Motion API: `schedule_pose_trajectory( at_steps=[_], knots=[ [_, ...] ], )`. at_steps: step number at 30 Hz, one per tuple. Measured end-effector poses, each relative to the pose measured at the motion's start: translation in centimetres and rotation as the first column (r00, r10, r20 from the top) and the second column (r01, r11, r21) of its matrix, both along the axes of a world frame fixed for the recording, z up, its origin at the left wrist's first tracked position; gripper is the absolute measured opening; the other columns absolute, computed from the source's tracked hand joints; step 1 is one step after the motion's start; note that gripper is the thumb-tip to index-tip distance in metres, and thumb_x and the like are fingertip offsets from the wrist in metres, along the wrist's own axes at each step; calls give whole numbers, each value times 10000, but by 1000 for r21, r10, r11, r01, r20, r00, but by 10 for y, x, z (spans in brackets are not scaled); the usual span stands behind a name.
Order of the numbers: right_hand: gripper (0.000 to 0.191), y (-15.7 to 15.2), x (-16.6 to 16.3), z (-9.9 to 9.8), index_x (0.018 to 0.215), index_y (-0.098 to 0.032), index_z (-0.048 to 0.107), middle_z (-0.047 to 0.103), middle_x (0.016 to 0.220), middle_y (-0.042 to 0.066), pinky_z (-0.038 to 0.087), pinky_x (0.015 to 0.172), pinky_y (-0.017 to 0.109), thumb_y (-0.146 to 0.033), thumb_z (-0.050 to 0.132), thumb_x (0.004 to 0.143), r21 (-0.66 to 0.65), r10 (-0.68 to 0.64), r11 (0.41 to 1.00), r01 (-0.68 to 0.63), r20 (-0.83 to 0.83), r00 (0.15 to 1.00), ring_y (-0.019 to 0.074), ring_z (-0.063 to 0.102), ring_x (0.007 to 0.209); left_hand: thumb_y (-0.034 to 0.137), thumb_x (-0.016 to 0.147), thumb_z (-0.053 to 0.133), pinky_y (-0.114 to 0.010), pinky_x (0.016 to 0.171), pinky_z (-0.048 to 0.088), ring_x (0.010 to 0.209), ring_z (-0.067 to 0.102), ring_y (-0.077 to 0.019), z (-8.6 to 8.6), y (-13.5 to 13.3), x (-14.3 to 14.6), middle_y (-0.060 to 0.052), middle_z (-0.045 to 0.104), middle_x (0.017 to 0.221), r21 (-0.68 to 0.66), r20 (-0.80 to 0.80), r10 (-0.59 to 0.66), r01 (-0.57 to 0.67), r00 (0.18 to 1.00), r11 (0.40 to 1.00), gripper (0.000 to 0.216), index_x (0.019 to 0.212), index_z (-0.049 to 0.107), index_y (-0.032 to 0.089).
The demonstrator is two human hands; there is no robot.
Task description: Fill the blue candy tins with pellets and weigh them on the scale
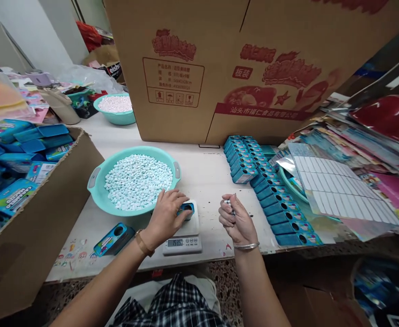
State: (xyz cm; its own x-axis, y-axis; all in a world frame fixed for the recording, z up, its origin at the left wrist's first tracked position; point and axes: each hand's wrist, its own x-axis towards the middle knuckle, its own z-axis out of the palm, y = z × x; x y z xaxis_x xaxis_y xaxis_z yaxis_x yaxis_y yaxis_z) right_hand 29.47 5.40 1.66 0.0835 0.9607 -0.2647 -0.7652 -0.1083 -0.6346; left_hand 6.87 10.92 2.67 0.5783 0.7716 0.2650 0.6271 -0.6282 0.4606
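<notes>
My left hand is closed around a small blue candy box with a round hole in its top. That box stands on a white kitchen scale, whose display reads about 153.5. Behind my left wrist, a turquoise basin holds a heap of pale candies. Over the table to the right of the scale, my right hand is curled into a fist around some pale candies that show between its fingers. Another blue box with a hole in its top lies left of the scale.
Rows of blue boxes stand at the right, beside sticker sheets. A large carton blocks the back. An open carton of blue boxes stands at the left. A second basin sits behind.
</notes>
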Motion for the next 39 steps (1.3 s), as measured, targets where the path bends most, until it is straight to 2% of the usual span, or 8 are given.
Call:
schedule_pose_trajectory(
  at_steps=[3, 8, 20, 24, 27, 29, 34, 39],
  knots=[
    [300, -6, 10, -8, 902, -170, 635, 410, 595, -90, 218, 329, 96, -397, 786, 775, -10, -36, 999, 35, -23, 999, -6, 234, 391, 354, 804, 711, -595, 1115, 283, 1194, 515, -326, -1, 0, 0, -116, 620, 1193, -15, -170, -37, 35, 985, 999, 520, 1263, 542, 179],
    [315, -22, 23, -28, 893, -168, 637, 408, 590, -93, 209, 329, 96, -418, 786, 772, -54, -73, 996, 69, -76, 994, -9, 232, 390, 204, 817, 635, -578, 1137, 235, 1000, 585, -268, 6, 7, 19, -43, 634, 948, -19, -335, -102, 102, 937, 995, 224, 1039, 607, 198],
    [265, -43, 56, -53, 919, -161, 633, 435, 600, -97, 199, 330, 99, -354, 774, 803, -61, -144, 989, 134, -235, 961, -14, 296, 381, 269, 779, 709, -605, 1137, 216, 1187, 567, -347, -12, 104, 171, -153, 674, 1165, -69, -334, -37, 14, 942, 998, 422, 1172, 610, 151],
    [181, -40, 57, -55, 928, -169, 600, 449, 619, -93, 248, 344, 96, -245, 739, 840, -68, -127, 992, 109, -369, 921, -5, 379, 398, 510, 723, 762, -558, 1184, 191, 1487, 178, -365, 9, 69, 121, -221, 281, 1572, -49, -257, 46, -61, 965, 997, 1066, 1522, 169, 126],
    [126, -29, 54, -55, 920, -180, 573, 465, 635, -81, 330, 376, 105, -184, 689, 871, -68, -103, 994, 81, -430, 897, 14, 438, 429, 606, 782, 670, -539, 1206, 193, 1499, 151, -335, 29, 14, 40, -179, 242, 1594, 88, 58, 116, -121, 992, 989, 1058, 1544, 61, 194],
    [113, -16, 47, -53, 911, -187, 558, 471, 643, -73, 366, 389, 119, -164, 664, 880, -63, -77, 997, 55, -453, 888, 28, 457, 443, 511, 832, 663, -520, 1186, 273, 1458, 269, -320, 29, -23, -19, -141, 346, 1537, 101, 199, 307, -332, 931, 938, 878, 1516, 174, 261],
    [122, 19, 11, -28, 884, -194, 524, 466, 653, -65, 382, 393, 136, -148, 637, 882, -18, 16, 999, -27, -449, 894, 39, 457, 450, 441, 815, 697, -543, 1035, 424, 1252, 493, -344, -28, -79, -135, -142, 525, 1331, 61, 159, 682, -696, 714, 715, 695, 1402, 381, 246],
    [126, 33, -22, -6, 866, -200, 503, 456, 651, -72, 366, 384, 131, -141, 611, 893, 32, 90, 996, -84, -409, 908, 34, 434, 441, 344, 916, 572, -449, 912, 468, 1021, 602, -271, -56, -90, -158, -78, 657, 1110, -93, 46, 575, -570, 817, 817, 282, 1179, 557, 245]
  ],
)
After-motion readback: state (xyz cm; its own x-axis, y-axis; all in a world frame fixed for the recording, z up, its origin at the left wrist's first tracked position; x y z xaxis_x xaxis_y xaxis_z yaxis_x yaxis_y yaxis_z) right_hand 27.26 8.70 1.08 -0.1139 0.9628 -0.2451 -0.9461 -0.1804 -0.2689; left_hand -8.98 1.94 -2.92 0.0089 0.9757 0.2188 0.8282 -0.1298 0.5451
